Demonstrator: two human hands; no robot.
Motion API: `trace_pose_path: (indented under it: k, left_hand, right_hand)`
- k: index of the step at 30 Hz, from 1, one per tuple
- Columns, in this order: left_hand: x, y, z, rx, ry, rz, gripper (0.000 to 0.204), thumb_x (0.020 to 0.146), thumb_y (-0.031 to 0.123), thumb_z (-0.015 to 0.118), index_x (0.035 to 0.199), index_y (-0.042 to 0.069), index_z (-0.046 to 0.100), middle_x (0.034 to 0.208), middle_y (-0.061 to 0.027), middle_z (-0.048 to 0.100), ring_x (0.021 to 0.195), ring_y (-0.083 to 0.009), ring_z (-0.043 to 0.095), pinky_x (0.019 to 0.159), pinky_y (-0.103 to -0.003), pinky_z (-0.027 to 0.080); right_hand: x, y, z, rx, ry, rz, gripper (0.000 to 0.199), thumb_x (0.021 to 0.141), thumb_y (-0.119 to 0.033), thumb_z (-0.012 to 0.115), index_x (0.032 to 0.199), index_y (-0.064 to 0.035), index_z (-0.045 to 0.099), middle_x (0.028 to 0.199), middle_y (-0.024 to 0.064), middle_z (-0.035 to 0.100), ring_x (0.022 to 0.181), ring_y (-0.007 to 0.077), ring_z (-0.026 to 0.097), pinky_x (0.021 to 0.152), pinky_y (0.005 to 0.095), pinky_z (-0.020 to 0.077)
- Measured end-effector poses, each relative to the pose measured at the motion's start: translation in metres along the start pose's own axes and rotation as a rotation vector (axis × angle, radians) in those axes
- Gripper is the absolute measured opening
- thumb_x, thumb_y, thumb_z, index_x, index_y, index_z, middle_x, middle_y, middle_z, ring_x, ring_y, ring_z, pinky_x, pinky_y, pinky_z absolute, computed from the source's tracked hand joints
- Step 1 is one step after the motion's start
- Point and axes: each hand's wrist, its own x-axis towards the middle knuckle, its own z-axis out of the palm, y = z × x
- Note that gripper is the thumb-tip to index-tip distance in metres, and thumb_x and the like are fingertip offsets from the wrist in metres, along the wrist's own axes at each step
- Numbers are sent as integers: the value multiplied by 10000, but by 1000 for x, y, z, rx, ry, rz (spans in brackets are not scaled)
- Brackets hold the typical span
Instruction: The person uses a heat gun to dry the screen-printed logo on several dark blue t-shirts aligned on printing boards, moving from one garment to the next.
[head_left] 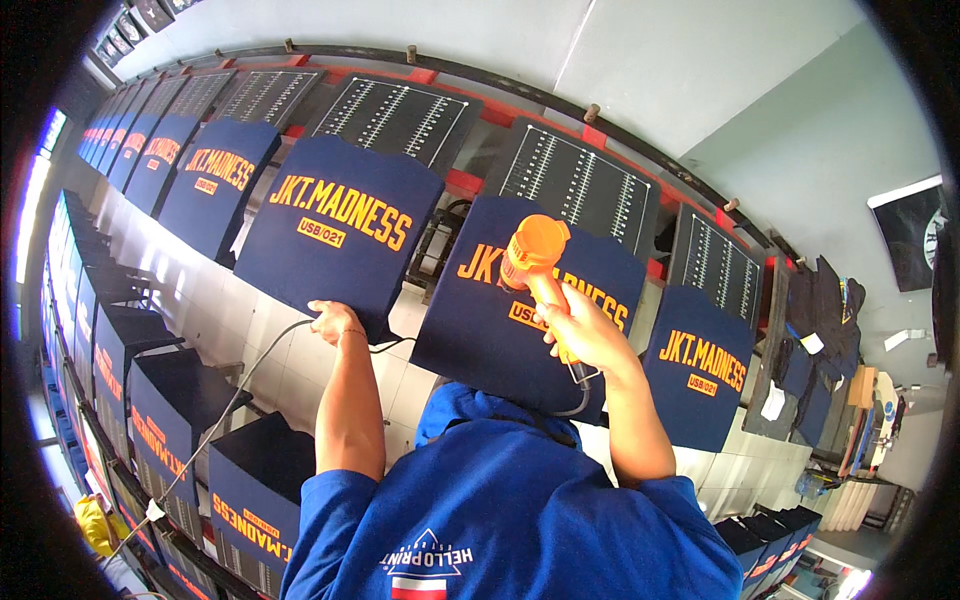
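My right hand [592, 330] is closed round the handle of an orange hair dryer [538, 240], held over a navy T-shirt [470, 330] with orange lettering. The dryer's round body covers part of that print. From the base of its handle a dark cord runs down. My left hand [336, 322] pinches the grey cord [262, 358] near the lower edge of another printed navy T-shirt [335, 225]. Both shirts lie flat over black boards [400, 112] marked with white rulers.
A row of printed navy shirts on boards curves away to the left, and one more shirt [700, 365] lies at the right. Another row of loaded boards [170, 400] stands at the lower left. A dark rail [500, 82] runs behind, and dark clothes [825, 310] hang at the right.
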Motion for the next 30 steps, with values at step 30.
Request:
trace_pose_path:
  k: [30]
  left_hand:
    - [-12, 8, -10, -19, -31, -25, 770, 895, 598, 419, 1267, -69, 513, 1202, -289, 606, 1075, -414, 622, 960, -483, 471]
  right_hand:
    - [17, 10, -26, 133, 164, -90, 371, 978, -247, 534, 1253, -6, 470, 898, 46, 575, 683, 96, 577, 558, 270, 532]
